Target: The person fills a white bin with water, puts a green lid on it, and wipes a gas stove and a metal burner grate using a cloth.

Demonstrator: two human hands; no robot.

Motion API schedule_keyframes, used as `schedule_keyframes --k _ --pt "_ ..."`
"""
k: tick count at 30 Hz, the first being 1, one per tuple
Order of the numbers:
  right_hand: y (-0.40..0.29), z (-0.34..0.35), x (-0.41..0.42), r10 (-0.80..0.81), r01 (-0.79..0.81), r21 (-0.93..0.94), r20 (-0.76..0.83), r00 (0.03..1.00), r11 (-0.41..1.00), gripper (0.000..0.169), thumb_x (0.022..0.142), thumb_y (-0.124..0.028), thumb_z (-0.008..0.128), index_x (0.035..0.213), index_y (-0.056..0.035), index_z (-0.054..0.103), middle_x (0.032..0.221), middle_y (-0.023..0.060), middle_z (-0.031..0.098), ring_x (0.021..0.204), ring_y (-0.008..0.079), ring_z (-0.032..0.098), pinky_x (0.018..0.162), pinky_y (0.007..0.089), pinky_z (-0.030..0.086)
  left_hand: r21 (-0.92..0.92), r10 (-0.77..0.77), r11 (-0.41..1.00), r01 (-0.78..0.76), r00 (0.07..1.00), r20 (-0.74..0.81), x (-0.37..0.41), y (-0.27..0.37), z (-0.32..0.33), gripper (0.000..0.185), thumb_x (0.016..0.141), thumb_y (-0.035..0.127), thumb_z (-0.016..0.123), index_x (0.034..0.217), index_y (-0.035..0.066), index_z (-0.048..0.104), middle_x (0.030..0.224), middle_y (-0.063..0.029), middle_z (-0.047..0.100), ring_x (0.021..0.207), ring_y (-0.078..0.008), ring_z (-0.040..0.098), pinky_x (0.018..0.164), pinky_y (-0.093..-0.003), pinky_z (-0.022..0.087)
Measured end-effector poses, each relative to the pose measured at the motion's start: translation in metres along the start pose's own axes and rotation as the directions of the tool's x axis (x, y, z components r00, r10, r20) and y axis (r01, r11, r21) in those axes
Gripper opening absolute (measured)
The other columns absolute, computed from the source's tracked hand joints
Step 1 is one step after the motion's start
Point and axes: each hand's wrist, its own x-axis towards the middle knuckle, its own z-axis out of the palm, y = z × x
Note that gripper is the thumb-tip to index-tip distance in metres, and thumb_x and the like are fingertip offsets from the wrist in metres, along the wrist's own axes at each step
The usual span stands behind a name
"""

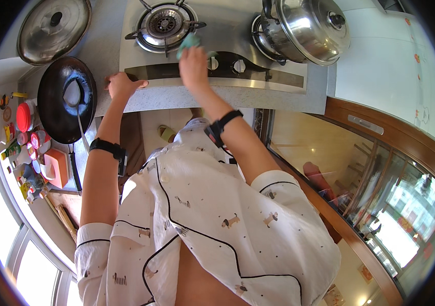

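Observation:
My right hand [194, 69] is closed on a green cloth [189, 43], a little blurred, which it presses on the steel gas stove [225, 23] just below the left burner [165, 23]. Close to its right are two control knobs [239, 66] on the black front panel. My left hand [121, 85] rests on the counter edge at the stove's front left corner, thumb spread, with nothing seen in it. A lidded steel pot [303, 30] stands on the right burner.
Left of the stove, a black wok [51, 111] holds a metal ladle [72, 93]. A large pan lid [37, 30] lies behind it. Jars with red lids [24, 116] and an orange tissue box [59, 168] crowd the far left. A glass door [317, 149] is at the right.

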Motion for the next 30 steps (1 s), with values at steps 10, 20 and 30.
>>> schedule_keyframes --k 10,20,30 --pt "0.108 -0.070 -0.132 0.014 -0.096 0.376 0.214 0.977 0.922 0.028 0.082 -0.003 0.061 0.108 -0.0109 0.069 0.099 0.0086 0.060 0.094 0.0294 0.059 0.080 0.0395 0.049 -0.072 -0.012 0.997 0.010 0.999 -0.033 0.000 -0.002 0.006 0.093 0.059 0.060 0.084 0.111 -0.014 0.063 0.117 -0.0351 0.060 0.118 -0.0488 0.054 0.100 -0.0672 0.036" --pt "0.078 -0.054 -0.108 0.135 -0.148 0.491 0.063 0.989 0.859 0.032 0.086 -0.004 0.059 0.119 -0.0024 0.063 0.121 0.0162 0.060 0.112 0.0344 0.055 0.097 0.0439 0.044 0.013 -0.022 1.000 0.022 1.000 0.013 0.001 0.000 0.000 0.092 0.060 0.063 0.082 0.109 -0.013 0.065 0.112 -0.0320 0.063 0.116 -0.0483 0.055 0.096 -0.0645 0.043" --pt "0.169 -0.087 -0.150 0.280 -0.310 0.191 0.168 0.945 0.931 0.030 0.088 -0.004 0.055 0.116 -0.0028 0.066 0.121 0.0151 0.062 0.113 0.0352 0.057 0.097 0.0423 0.046 0.079 0.002 0.997 0.008 0.992 -0.124 -0.004 0.001 0.005 0.094 0.057 0.064 0.083 0.107 -0.013 0.064 0.109 -0.0325 0.063 0.106 -0.0409 0.062 0.086 -0.0458 0.053"
